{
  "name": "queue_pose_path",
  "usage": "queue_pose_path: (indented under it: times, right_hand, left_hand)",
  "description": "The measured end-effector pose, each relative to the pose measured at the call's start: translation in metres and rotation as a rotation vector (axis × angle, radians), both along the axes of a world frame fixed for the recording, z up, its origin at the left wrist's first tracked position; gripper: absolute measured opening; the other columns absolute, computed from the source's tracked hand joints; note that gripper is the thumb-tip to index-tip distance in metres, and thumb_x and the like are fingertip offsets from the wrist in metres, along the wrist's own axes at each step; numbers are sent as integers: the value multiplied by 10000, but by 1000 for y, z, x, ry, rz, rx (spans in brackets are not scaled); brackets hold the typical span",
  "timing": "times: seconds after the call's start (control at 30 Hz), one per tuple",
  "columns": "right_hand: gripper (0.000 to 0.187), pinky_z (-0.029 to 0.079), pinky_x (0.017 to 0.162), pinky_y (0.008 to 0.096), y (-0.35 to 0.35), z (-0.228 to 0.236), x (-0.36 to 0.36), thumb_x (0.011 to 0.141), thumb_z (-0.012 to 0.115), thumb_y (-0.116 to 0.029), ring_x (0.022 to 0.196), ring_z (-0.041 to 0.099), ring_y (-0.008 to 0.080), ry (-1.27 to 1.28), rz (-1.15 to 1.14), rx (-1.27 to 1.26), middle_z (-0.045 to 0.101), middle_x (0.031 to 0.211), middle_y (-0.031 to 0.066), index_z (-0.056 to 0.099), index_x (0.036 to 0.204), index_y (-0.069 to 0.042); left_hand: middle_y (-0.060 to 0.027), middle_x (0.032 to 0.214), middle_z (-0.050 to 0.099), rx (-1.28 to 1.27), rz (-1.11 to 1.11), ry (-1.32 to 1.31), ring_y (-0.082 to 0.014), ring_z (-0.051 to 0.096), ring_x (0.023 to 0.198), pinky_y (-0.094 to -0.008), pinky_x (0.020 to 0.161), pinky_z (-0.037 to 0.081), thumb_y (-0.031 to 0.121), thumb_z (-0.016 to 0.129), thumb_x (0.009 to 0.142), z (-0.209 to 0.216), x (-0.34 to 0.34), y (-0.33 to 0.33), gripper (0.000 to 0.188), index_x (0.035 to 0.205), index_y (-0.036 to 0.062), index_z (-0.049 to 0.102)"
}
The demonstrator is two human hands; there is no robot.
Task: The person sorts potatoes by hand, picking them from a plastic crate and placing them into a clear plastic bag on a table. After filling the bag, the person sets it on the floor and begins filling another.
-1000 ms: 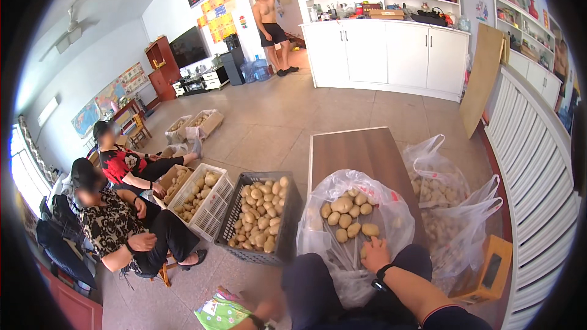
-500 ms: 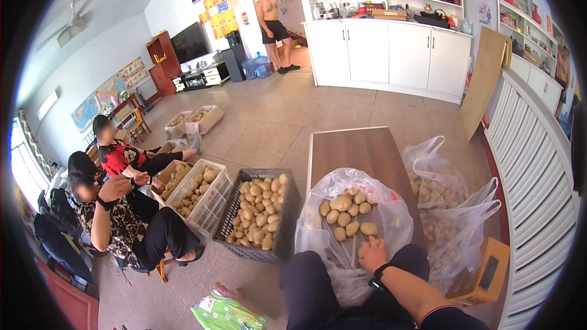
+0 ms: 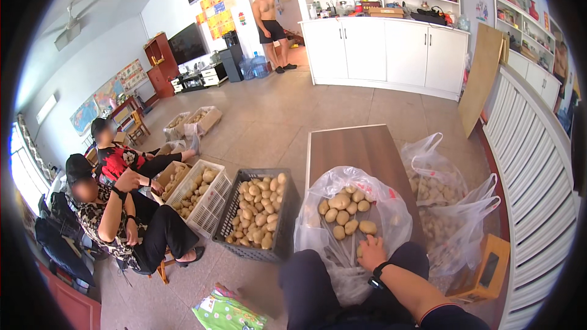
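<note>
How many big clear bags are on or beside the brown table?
3: one bag on the table, a farther bag and a nearer bag to its right; others may be hidden.

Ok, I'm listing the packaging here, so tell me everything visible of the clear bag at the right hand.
The clear bag is thin, wrinkled, see-through plastic with red marks near its rim. Its mouth gapes wide on the near end of the brown table, and its near part bunches down between the person's legs. Potatoes lie inside, clustered toward the far side. The right hand is over its near side.
</note>
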State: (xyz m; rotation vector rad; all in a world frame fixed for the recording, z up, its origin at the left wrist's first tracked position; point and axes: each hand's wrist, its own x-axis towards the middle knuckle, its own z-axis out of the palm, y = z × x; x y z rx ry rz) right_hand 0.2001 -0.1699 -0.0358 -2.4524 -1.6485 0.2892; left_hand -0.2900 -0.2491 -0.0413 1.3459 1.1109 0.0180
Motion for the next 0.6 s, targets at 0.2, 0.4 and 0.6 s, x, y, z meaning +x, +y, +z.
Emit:
queue_pose_path:
  times: [0.2, 0.4, 0.6]
  right_hand:
    - [684, 410, 1038, 528, -1, 3, -1, 701, 794, -306, 1322, 264, 499, 49, -16, 3, 341, 1461, 125, 514, 1312, -180]
    - [683, 401, 1041, 533, 0, 4, -1, 709, 784, -308, 1321, 263, 502, 46, -13, -8, 340, 1457, 138, 503, 1316, -172]
    - [679, 396, 1043, 532, -3, 3, 1, 707, 778, -304, 1313, 270, 503, 40, 5, 27, 345, 1451, 145, 506, 1311, -152]
  left_hand:
    - [-206, 1084, 631, -108, 35, -14, -329, 666, 933, -524, 877, 522, 358, 555, 968, 11, -7, 10, 425, 1250, 43, 516]
    - [-202, 1010, 640, -335, 102, -56, -322, 669, 906, -509, 848, 539, 327, 549, 975, 29, -21, 37, 378, 1198, 22, 534]
    - [-197, 936, 649, -616, 146, -107, -314, 673, 879, -494, 819, 555, 296, 542, 983, 53, -35, 81, 336, 1145, 2, 552]
